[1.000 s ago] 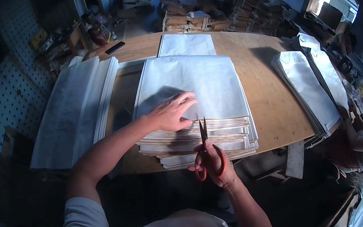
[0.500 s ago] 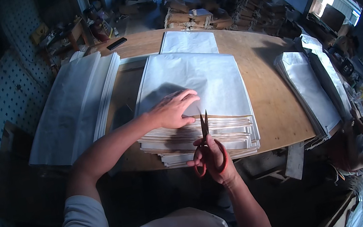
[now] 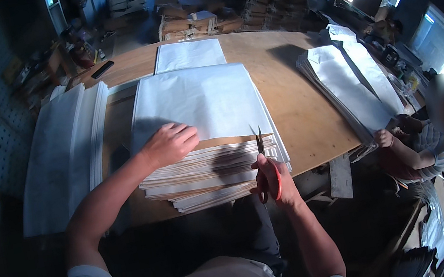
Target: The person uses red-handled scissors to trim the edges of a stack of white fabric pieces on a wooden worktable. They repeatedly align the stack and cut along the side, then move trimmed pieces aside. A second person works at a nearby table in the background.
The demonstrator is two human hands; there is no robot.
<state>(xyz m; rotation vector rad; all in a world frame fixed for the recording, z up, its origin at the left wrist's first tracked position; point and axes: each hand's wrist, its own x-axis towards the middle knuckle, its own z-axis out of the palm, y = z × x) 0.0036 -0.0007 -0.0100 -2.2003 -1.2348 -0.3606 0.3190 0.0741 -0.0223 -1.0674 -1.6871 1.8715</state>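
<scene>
A thick stack of white paper sheets or flat bags [image 3: 198,104] lies in front of me, its layered brown and white edges facing me. On the left part of the top sheet's near edge, my left hand [image 3: 171,144] has its fingers curled together. Whatever is under those fingertips is hidden. My right hand [image 3: 277,179] grips red-handled scissors [image 3: 260,145] at the stack's right near corner. Their blades point away from me and look slightly parted.
The wooden table [image 3: 305,106] also bears a white paper stack [image 3: 54,162] at left, another [image 3: 342,79] at right, and a dark phone-like object [image 3: 102,70]. A co-worker [image 3: 422,145] is beside the right stack. Brown bundles [image 3: 187,25] are piled beyond.
The view has turned rightward, so the table appears farther left. My left fingers went from spread to curled. My right hand moved the scissors rightward along the stack's near edge.
</scene>
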